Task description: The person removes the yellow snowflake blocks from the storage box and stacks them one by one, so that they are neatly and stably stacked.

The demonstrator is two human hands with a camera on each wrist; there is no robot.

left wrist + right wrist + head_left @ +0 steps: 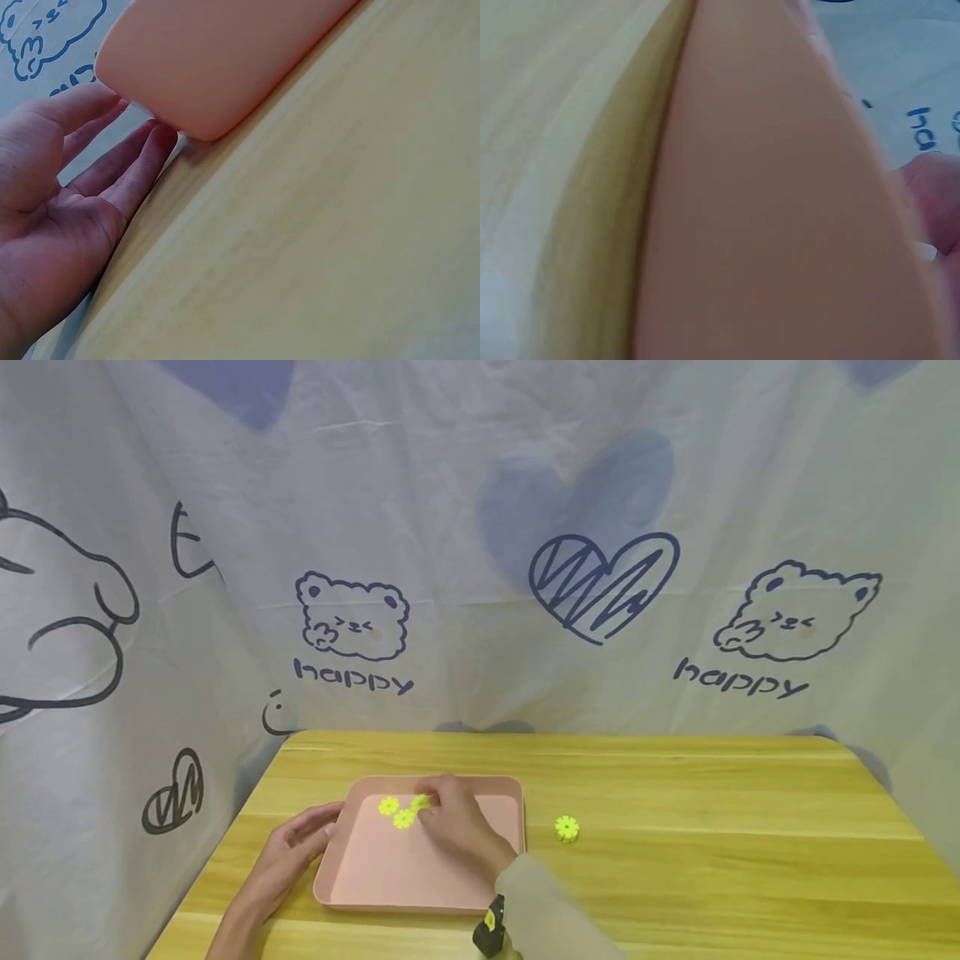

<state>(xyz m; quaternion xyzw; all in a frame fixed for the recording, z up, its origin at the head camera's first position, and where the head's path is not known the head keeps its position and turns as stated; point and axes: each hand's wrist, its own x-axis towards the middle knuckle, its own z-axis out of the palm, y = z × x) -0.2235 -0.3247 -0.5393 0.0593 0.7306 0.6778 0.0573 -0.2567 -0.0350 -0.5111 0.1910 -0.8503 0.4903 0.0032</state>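
A shallow pink tray [420, 881] lies on the wooden table. My left hand [288, 852] is at its left side, fingers fairly straight and touching the outer wall; the left wrist view shows the fingertips against the tray's corner [187, 75]. Over the tray, my right hand [459, 818] pinches a yellow flower-shaped piece [420, 802] between thumb and fingers, partly covering it. Two similar yellow pieces [388, 806] lie just left of it on the tray floor. In the right wrist view the blurred tray wall [772, 210] hides most of that hand [934, 202].
Right of the tray, a small stack of yellow flower-shaped pieces [567, 829] stands on the table [720, 860]. A pale cloth [465, 635] printed with hearts, bears and "happy" hangs behind the table and along its left side.
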